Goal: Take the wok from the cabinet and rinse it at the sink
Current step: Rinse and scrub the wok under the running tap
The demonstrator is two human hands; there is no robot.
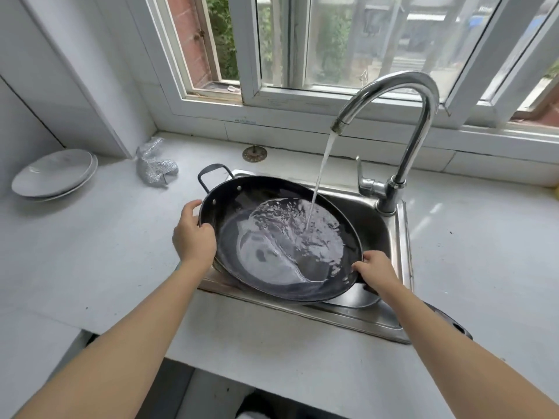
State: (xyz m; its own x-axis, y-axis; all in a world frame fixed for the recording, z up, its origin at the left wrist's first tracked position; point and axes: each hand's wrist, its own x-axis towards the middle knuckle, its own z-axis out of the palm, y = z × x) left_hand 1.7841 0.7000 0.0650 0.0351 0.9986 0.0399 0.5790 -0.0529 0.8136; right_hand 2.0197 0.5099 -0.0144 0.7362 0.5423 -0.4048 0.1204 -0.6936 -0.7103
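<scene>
A wide black wok [230, 207] with a loop handle at its far left lies tilted over the steel sink [402, 237]. Water runs from the chrome tap [423, 95] into the wok and pools and swirls in its bowl. My left hand [193, 237] grips the wok's left rim, thumb inside. At the near right rim my right hand [378, 272] holds the wok by its edge. The wok's long handle [447, 320] sticks out toward me, mostly hidden under my right forearm.
Two stacked white plates [54, 173] sit at the far left of the white counter. A silvery scouring cloth [154, 164] lies near the wall corner, and a round drain strainer [254, 153] rests behind the sink. A window runs along the back.
</scene>
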